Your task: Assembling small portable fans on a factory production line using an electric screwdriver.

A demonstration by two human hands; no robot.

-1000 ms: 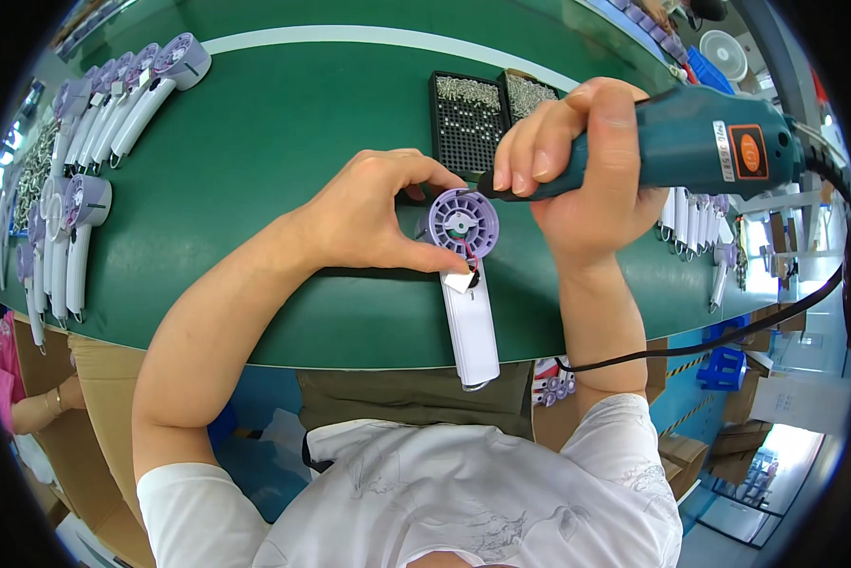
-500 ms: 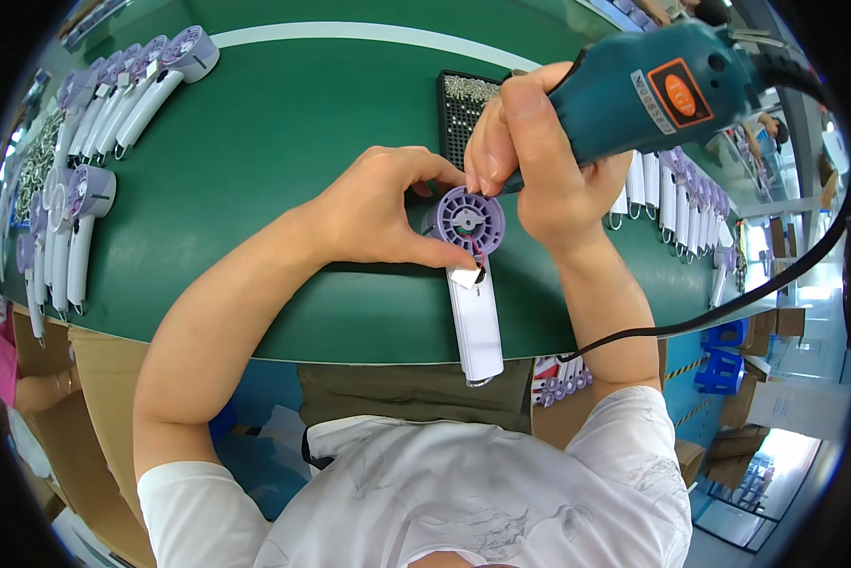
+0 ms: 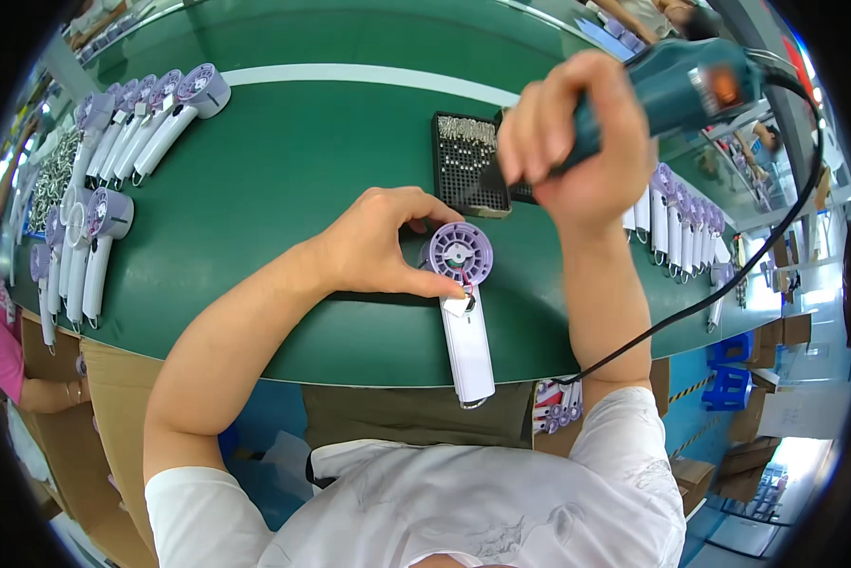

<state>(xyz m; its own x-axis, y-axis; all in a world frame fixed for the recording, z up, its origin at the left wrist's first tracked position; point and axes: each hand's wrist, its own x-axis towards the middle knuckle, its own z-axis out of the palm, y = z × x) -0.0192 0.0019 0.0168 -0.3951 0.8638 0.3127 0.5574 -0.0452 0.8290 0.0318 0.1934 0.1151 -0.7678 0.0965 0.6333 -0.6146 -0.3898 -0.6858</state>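
Note:
A handheld fan [image 3: 468, 352] with a round purple head and white handle lies on the green table, its handle reaching over the front edge. My left hand [image 3: 376, 244] closes on it, thumb by the small white piece at the neck and fingers at the far rim of the head. Coloured wires show at the fan's neck. My right hand [image 3: 591, 156], slightly blurred, is wrapped round a teal corded electric screwdriver [image 3: 667, 90], held above the table. Its nose points down-left toward a black perforated tray [image 3: 471, 201] of small screws; whether it touches the tray I cannot tell.
Several similar fans [image 3: 165, 142] lie in rows on the left, near a heap of small metal parts [image 3: 56, 175]. More fans [image 3: 670, 227] line the right side. The black power cord [image 3: 728, 293] loops past my right forearm. Another person's arm [image 3: 51, 393] shows at far left.
The screwdriver has left the fan's head and swung up toward the screw tray with my right hand. My left hand still holds the fan; the whole view has shifted slightly.

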